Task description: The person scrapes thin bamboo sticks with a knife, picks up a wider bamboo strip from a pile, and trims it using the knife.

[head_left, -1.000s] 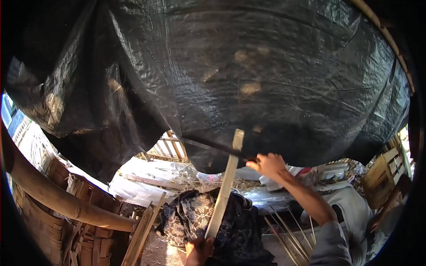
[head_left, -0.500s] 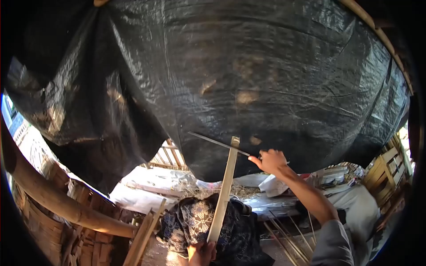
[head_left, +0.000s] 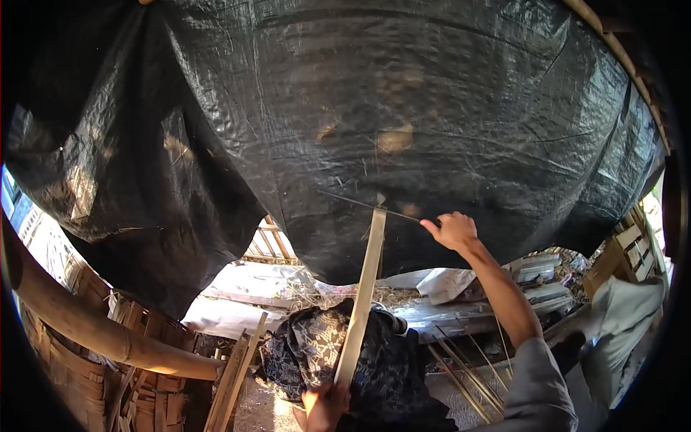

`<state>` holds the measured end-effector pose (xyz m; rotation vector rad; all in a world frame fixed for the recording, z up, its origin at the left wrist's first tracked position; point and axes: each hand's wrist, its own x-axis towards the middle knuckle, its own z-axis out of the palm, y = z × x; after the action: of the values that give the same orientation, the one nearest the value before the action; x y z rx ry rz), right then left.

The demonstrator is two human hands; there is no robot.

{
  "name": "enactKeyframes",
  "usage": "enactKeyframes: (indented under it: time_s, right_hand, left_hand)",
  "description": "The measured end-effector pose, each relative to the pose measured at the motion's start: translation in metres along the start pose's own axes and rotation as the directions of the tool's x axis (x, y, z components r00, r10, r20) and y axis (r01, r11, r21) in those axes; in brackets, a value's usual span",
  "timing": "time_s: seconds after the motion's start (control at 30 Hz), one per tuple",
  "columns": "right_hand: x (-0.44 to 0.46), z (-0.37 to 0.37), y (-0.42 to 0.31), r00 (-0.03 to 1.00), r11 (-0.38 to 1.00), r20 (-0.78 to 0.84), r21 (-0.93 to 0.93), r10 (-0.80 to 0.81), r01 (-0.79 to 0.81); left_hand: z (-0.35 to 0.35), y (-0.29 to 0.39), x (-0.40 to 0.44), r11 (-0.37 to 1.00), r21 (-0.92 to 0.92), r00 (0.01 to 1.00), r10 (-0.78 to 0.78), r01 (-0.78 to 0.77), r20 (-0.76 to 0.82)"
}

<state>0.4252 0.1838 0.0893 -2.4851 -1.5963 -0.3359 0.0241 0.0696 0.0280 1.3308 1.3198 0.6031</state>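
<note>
My left hand point(head_left: 324, 407) is closed round the lower end of a long pale strip of bamboo or wood point(head_left: 361, 302), which slants up and away over patterned dark cloth point(head_left: 320, 345). At the strip's far end lies the thin blade of a long knife point(head_left: 353, 199), crossing it. The knife's handle is in my right hand point(head_left: 452, 230), whose fingers are wrapped round it with the thumb toward the blade. A small pale bit shows just above the strip's tip, by the blade.
A black plastic sheet point(head_left: 446, 129) hangs in front. On the left, a thick bamboo pole point(head_left: 108, 338) crosses before woven panels, with upright slats point(head_left: 234, 381) beside it. Thin sticks point(head_left: 468, 374) lie at the lower right, near a pale draped cloth point(head_left: 619, 324).
My right hand and the knife have moved up and slightly right, away from my body, to the strip's far tip. My left hand stays round the near end.
</note>
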Motion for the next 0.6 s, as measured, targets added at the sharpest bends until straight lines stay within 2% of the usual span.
enactKeyframes:
  time_s: [0.07,0.1,0.17,0.2,0.27,0.33,0.43,0.47,0.5,0.53,0.57,0.6]
  right_hand:
    - [-0.01,-0.004,-0.011,0.994,0.991,-0.006,-0.08,-0.112,0.111]
    - [-0.01,-0.01,-0.014,0.989,0.998,0.136,-0.021,-0.06,0.063]
    - [-0.025,-0.006,-0.018,0.99,0.994,0.091,0.048,-0.104,0.1]
    - [-0.026,-0.006,-0.02,0.987,0.988,0.077,0.071,-0.144,0.138]
    - [-0.042,-0.01,-0.033,0.966,0.969,0.095,0.093,-0.239,0.231]
    - [-0.06,-0.016,-0.048,0.924,0.938,0.162,0.088,-0.346,0.336]
    - [-0.082,-0.018,-0.065,0.79,0.815,0.202,0.115,-0.579,0.568]
    - [-0.086,-0.014,-0.068,0.734,0.736,0.056,0.043,-0.677,0.676]
    - [-0.089,-0.015,-0.068,0.729,0.744,0.15,0.096,-0.668,0.661]
    - [-0.09,-0.019,-0.07,0.715,0.753,0.243,0.145,-0.656,0.642]
    - [-0.092,-0.019,-0.071,0.717,0.755,0.244,0.143,-0.653,0.64]
    - [-0.095,-0.017,-0.071,0.716,0.755,0.244,0.163,-0.655,0.635]
  left_hand:
    - [0.008,0.005,0.012,0.979,-0.185,0.995,-0.074,0.086,0.072]
    - [0.014,-0.005,0.025,0.98,-0.189,0.997,-0.045,0.057,0.07]
    - [0.012,-0.05,0.017,0.886,-0.463,0.987,0.079,-0.006,0.138]
    - [0.011,-0.043,0.02,0.883,-0.468,0.988,0.09,-0.02,0.128]
    - [0.003,-0.034,0.019,0.987,-0.161,0.984,0.004,0.025,0.176]
    - [0.004,-0.048,0.026,0.975,-0.22,0.977,0.028,0.019,0.209]
    - [0.004,-0.027,0.016,0.939,-0.345,0.967,0.093,-0.005,0.239]
    - [0.004,-0.018,0.013,0.909,-0.415,0.964,0.133,-0.027,0.229]
    - [0.005,-0.025,0.015,0.911,-0.412,0.964,0.134,-0.029,0.229]
    - [0.008,-0.037,0.02,0.946,-0.324,0.98,0.049,0.016,0.192]
    - [0.009,-0.038,0.021,0.969,-0.235,0.988,-0.036,0.07,0.148]
    - [0.008,-0.038,0.021,0.969,-0.237,0.988,-0.036,0.071,0.151]
